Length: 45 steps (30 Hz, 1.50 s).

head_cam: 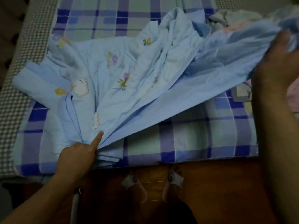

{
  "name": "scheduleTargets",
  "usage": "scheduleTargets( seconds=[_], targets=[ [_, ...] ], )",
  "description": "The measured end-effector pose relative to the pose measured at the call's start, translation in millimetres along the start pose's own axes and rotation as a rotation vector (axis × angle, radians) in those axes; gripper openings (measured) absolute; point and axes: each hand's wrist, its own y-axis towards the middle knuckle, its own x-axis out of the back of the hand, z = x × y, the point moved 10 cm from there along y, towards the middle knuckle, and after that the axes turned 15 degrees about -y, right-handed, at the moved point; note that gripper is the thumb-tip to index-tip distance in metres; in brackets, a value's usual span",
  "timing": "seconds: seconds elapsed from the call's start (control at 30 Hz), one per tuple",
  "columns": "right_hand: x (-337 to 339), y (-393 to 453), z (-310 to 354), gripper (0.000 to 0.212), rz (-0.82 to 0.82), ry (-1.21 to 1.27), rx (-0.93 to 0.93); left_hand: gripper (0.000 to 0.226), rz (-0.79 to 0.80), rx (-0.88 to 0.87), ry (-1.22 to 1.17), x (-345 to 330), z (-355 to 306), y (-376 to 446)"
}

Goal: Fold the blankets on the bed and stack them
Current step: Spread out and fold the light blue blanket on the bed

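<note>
A light blue blanket [103, 81] with small flower and animal prints lies crumpled across the plaid bed [191, 143]. My left hand [79, 152] grips a bunched corner of it near the bed's front edge, forefinger stretched out along the cloth. My right hand [278, 62] is raised at the far right, holding the opposite edge up off the bed. The blanket's lower edge runs taut between the two hands. More bedding, pink [292, 96] and grey-white [226, 18], lies piled at the right behind my raised arm.
A checked grey-and-white cover [24, 65] runs along the bed's left side. Below the bed edge are a reddish floor [210, 183] and my two feet in slippers [153, 183]. A white stick-like object [76, 204] lies by my left forearm.
</note>
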Motion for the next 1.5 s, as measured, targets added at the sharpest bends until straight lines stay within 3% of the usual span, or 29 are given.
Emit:
scheduleTargets(
  seconds=[0.07, 0.1, 0.13, 0.23, 0.27, 0.33, 0.37, 0.47, 0.57, 0.7, 0.77, 0.9, 0.97, 1.0, 1.1, 1.17, 1.2, 1.3, 1.33, 1.4, 1.5],
  targets=[
    [44.4, -7.5, 0.9, 0.025, -0.24, -0.282, 0.113, 0.098, -0.007, -0.051, -0.012, -8.5, -18.0, 4.3],
    [58.9, -10.7, -21.9, 0.024, -0.265, -0.416, 0.061, 0.092, -0.002, -0.085, -0.022, -13.1, -27.5, 5.6],
    [71.1, -13.1, -65.7, 0.031, -0.199, -0.579, -0.081, 0.084, 0.009, -0.114, -0.029, -18.9, -35.1, 7.1],
    [107.9, -64.3, -225.8, 0.05, 0.198, -0.834, -0.753, 0.072, 0.035, -0.134, -0.05, -39.7, -36.9, 15.2],
    [110.3, -72.3, -251.2, 0.054, 0.276, -0.914, -0.782, 0.077, 0.04, -0.137, -0.066, -46.7, -34.5, 18.4],
    [82.9, -67.9, -254.1, 0.061, 0.327, -1.025, -0.582, 0.075, 0.034, -0.148, -0.085, -51.5, -32.5, 21.7],
    [59.1, -67.9, -241.0, 0.055, 0.342, -1.029, -0.471, 0.067, 0.024, -0.152, -0.095, -50.2, -31.2, 21.9],
    [-13.0, -70.0, -196.8, 0.022, 0.4, -0.909, -0.253, 0.064, -0.021, -0.149, -0.103, -45.3, -21.9, 17.9],
    [-81.7, -47.4, -158.8, 0.021, 0.428, -0.749, -0.165, 0.063, -0.026, -0.114, -0.087, -48.5, -8.7, 13.7],
    [-175.3, -28.1, -173.7, 0.019, 0.664, -0.286, -0.546, 0.06, -0.04, -0.107, -0.073, -49.1, -14.4, 19.6],
    [-211.2, -12.0, -170.7, 0.019, 0.684, -0.096, -0.637, 0.057, -0.064, -0.11, -0.056, -47.5, -20.7, 24.1],
    [-249.8, 16.5, -130.2, 0.03, 0.797, 0.057, -0.747, 0.067, -0.085, -0.109, -0.066, -51.6, -21.4, 22.1],
    [-238.4, 43.4, -97.0, 0.036, 0.707, 0.21, -0.707, 0.063, -0.101, -0.097, -0.081, -49.1, -19.6, 23.1],
    [-211.1, 65.9, -74.4, 0.035, 0.574, 0.179, -0.533, 0.063, -0.099, -0.085, -0.105, -48.3, -21.6, 25.9],
    [-77.8, 80.2, -42.3, 0.029, 0.02, -0.199, -0.17, 0.064, -0.113, -0.081, -0.138, -48.0, -35.2, 38.2],
    [5.5, 28.6, -83.7, 0.027, -0.126, -0.401, -0.175, 0.059, -0.073, -0.051, -0.141, -58.7, -35.8, 40.1],
    [33.3, -2.5, -120.2, 0.027, -0.071, -0.514, -0.252, 0.054, -0.06, -0.017, -0.123, -65.0, -29.2, 39.5],
    [70.8, -93.3, -267.6, 0.035, 0.543, -0.943, -0.521, 0.05, 0.009, 0.032, -0.068, -74.5, -10.9, 39.0],
    [83.6, -104.3, -289.3, 0.037, 0.612, -0.984, -0.59, 0.049, -0.003, 0.011, -0.051, -72.1, -9.3, 37.5],
    [98.8, -87.4, -290.4, 0.03, 0.487, -0.935, -0.623, 0.046, -0.091, -0.098, -0.01, -71.0, -11.4, 35.1],
    [79.8, -34.8, -238.8, 0.016, 0.282, -0.796, -0.412, 0.042, -0.103, -0.095, -0.015, -70.6, -7.0, 41.3]
  ],
)
